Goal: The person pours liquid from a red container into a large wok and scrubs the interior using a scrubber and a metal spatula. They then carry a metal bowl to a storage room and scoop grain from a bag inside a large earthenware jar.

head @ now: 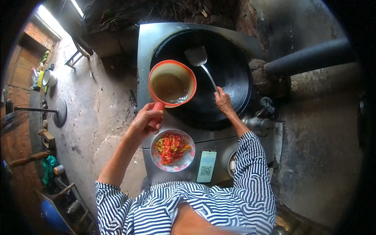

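My left hand [147, 119] grips the red handle of a plastic water ladle [173, 83] with an orange-red rim. Some brownish-looking liquid lies in its bowl, which is over the left edge of a large black wok [202, 117] set in a metal stove top. In my right hand [224, 101] is the handle of a metal wok spatula [197, 56], its blade over the wok's upper middle. Below my left hand stands a flowered plate [185, 163] heaped with chopped red tomato and yellow-green pieces [171, 147].
A phone [207, 166] with a lit screen lies right of the plate. Partly behind my right sleeve is a bowl [230, 167] with white pieces. A metal pot [258, 126] and a dark scrubber [266, 104] sit at right, below a thick pipe [308, 58]. A bench [77, 57] stands at upper left.
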Tool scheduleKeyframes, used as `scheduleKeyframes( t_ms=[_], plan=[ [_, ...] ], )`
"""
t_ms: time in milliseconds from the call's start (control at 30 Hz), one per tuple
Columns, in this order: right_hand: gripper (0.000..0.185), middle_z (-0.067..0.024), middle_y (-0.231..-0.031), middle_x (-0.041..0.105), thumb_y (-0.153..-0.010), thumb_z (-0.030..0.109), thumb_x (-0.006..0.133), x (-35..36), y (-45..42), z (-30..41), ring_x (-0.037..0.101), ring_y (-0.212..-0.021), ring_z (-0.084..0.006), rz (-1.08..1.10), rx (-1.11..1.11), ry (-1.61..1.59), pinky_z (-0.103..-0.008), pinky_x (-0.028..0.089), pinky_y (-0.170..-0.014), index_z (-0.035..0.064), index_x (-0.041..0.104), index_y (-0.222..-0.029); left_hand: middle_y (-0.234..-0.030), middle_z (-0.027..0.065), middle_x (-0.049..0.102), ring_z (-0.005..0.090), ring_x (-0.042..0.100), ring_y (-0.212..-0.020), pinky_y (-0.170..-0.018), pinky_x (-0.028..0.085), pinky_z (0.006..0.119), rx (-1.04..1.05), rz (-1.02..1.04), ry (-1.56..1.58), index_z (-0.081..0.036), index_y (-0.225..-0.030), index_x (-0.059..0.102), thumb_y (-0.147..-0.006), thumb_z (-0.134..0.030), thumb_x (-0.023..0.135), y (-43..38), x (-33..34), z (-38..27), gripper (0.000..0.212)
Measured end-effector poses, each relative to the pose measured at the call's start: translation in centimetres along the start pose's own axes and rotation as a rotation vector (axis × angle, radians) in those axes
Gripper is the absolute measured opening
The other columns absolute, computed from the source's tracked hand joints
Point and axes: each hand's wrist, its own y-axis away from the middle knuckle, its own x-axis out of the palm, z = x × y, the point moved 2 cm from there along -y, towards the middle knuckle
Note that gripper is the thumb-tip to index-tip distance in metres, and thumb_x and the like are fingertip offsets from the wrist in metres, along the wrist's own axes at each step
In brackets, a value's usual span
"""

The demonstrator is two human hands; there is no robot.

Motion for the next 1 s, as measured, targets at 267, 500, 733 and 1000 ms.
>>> scheduleKeyframes(
  t_ms=[267,500,733,1000],
  plan=[
    [0.035,-0.0222,-0.085,0.055,-0.073,0.002,0.048,-5.0,5.5,4.7,0.056,-0.075,-0.0348,-0.253,-0.476,0.167,-0.0354,0.047,-0.063,-0.0014,0.042,-0.108,-0.067,0.0054,0.049,0.0092,0.045,-0.04,-0.029,0.036,0.019,0.025,0.016,0.031,-0.005,-0.114,0.031,-0.071,-0.016,0.057,-0.2,0.1,0.2,0.051],
    [0.033,-0.0009,-0.064,0.048,-0.079,0.013,0.046,-9.1,6.1,7.0,0.043,-0.047,-0.0036,0.392,0.332,-0.295,-0.0157,0.037,-0.039,0.001,0.044,-0.11,-0.067,0.0059,0.049,0.0092,0.046,-0.04,-0.03,0.035,0.019,0.023,-0.017,0.009,-0.005,-0.115,0.032,-0.069,-0.016,0.058,-0.4,-0.1,0.5,0.053],
    [0.036,-0.006,-0.064,0.053,-0.078,0.013,0.045,-12.7,3.5,5.9,0.044,-0.042,-0.0069,0.872,0.452,-0.093,-0.019,0.036,-0.033,-0.0031,0.041,-0.11,-0.069,0.0072,0.047,0.0102,0.046,-0.041,-0.031,0.034,0.019,0.004,0.005,0.011,-0.004,-0.113,0.031,-0.068,-0.013,0.057,-0.6,-0.9,0.7,0.053],
    [0.037,-0.0234,-0.082,0.055,-0.072,0.017,0.047,0.7,0.5,-3.6,0.053,-0.077,-0.0386,0.116,0.047,0.032,-0.0432,0.041,-0.072,0.0022,0.047,-0.105,-0.066,0.0065,0.049,0.0088,0.044,-0.038,-0.028,0.033,0.018,-0.003,-0.013,-0.011,-0.007,-0.114,0.032,-0.069,-0.017,0.058,0.1,0.0,0.2,0.053]
  ],
)
